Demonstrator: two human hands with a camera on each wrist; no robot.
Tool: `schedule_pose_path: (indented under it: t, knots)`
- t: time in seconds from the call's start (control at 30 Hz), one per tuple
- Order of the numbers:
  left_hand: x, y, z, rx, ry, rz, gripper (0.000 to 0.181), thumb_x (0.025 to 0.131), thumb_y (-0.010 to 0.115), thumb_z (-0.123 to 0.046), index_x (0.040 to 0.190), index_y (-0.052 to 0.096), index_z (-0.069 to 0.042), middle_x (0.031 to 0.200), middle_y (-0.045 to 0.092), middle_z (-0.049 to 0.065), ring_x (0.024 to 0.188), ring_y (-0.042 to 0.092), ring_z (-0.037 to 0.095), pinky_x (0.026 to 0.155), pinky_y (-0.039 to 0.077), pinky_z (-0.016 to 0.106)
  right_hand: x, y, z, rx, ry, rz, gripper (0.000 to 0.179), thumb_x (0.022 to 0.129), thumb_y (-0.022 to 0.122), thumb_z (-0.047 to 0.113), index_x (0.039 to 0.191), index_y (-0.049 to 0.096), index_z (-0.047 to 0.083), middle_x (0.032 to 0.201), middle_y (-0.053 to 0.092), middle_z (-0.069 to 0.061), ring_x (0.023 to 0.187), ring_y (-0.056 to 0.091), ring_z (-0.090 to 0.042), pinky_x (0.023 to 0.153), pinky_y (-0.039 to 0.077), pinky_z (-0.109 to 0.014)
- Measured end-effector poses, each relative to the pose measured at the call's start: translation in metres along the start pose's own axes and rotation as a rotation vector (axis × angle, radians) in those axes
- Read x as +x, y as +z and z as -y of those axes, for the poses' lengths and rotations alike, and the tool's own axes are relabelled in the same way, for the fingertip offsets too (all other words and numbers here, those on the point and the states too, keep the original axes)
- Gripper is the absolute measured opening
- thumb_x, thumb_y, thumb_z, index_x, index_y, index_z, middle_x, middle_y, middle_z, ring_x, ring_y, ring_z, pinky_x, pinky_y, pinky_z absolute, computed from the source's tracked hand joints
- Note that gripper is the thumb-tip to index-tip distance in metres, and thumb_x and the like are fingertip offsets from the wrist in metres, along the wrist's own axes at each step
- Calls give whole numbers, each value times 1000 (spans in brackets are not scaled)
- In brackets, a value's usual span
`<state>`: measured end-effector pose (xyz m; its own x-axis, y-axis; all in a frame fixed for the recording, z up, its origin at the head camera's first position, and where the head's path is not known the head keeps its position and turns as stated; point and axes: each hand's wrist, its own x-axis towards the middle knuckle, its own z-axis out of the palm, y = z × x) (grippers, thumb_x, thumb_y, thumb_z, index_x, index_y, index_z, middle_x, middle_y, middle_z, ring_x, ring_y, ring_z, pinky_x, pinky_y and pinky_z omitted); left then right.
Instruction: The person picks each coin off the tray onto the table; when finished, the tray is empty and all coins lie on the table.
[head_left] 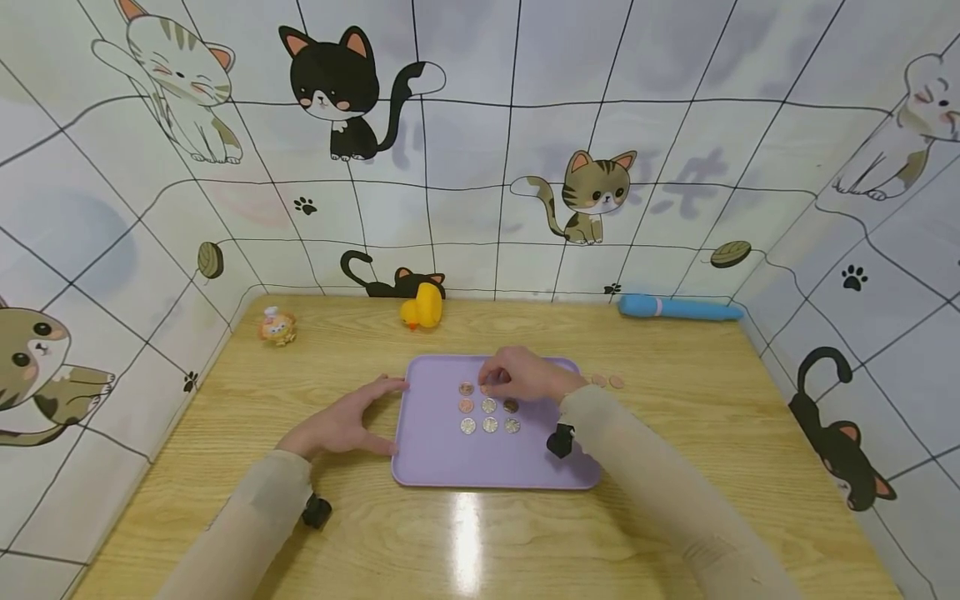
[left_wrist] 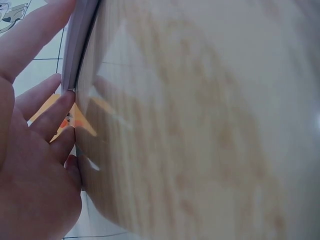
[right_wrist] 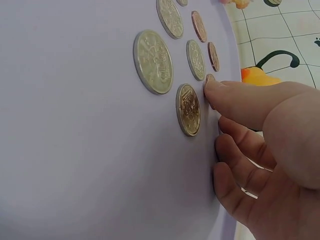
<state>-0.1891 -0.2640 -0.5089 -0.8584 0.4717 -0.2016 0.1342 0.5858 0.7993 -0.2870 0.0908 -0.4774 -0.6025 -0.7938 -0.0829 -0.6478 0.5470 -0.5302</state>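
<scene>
A lilac tray [head_left: 431,458] on the table carries several coins in neat rows, silver ones such as the front coin [head_left: 490,425] and copper ones such as the left coin [head_left: 466,406]. My left hand [head_left: 341,423] touches the tray's left edge with thumb and fingers spread. Over the back row, my right hand [head_left: 525,375] pinches a copper coin [right_wrist: 209,78] low against the tray; the index fingertip is hidden behind the thumb in the right wrist view. Close by the thumb lies a brass-coloured coin [right_wrist: 188,110], flat on the tray.
Loose copper coins [head_left: 616,382] lie on the wooden table [head_left: 360,533] just right of the tray. Along the back stand a small figurine [head_left: 277,326], a yellow rubber duck [head_left: 423,308] and a blue pen-shaped case [head_left: 678,308]. Cat-printed cloth walls enclose the table's back and sides.
</scene>
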Motion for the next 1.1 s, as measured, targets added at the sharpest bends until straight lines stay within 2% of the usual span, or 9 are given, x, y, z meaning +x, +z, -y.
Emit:
schedule_pose_path:
  t: [0.23,0.4,0.67,1.1]
  knots:
    - [1,0,0,-1,41,4,100,79,94,-33,162,40,-22,175,19,12,161,10,43,124,7,73,3,1,-3,-29,15,22,9,101,72,18,108,76,13,97,68,1,85,58,-13,81,51,-31]
    - [2,0,2,1,54,2,99,79,94,-30,162,40,-22,175,22,11,161,13,42,124,8,72,5,0,-3,-43,16,43,6,101,72,18,104,73,13,95,67,0,83,56,-14,82,51,-32]
    - [0,0,-1,7,44,-1,99,79,94,-31,162,40,-21,175,20,13,161,11,42,124,8,72,6,0,-4,-38,33,59,7,101,72,17,101,69,11,95,65,1,83,54,-13,82,50,-31]
    - [1,0,2,13,16,0,101,78,95,-35,163,39,-25,176,19,9,162,6,42,125,5,71,3,1,0,51,59,12,6,100,73,14,97,68,12,89,66,4,81,58,-11,75,50,-28]
